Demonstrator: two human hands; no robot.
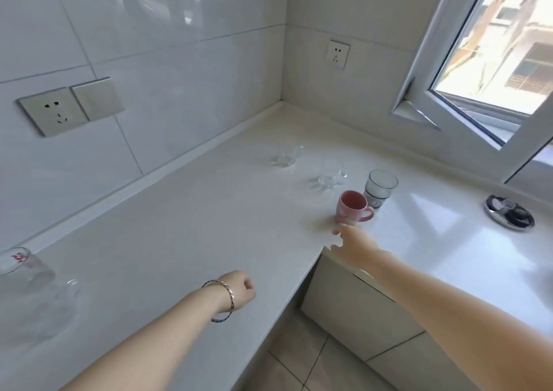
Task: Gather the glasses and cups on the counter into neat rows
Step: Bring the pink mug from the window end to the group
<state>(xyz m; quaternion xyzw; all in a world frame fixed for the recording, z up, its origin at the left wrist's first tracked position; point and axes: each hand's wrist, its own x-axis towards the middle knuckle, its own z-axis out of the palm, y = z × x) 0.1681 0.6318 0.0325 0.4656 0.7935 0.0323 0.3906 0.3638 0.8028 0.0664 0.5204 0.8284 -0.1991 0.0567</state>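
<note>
My right hand [356,248] reaches with an open, empty grip for the pink mug [352,210] near the worktop's [185,226] inner corner: ceramic, sturdy, glazed-slick, so I'd wrap its body. Left hand [239,289] curled, empty.

Wall sockets [54,111], window [490,61], ashtray [509,212]

Pink mug [353,210], white counter [209,226]

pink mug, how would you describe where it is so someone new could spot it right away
Start at the window and drop to the white counter below it. The pink mug stands near the counter's inner corner, beside a grey-tinted glass. It is the only opaque, coloured cup.
</note>
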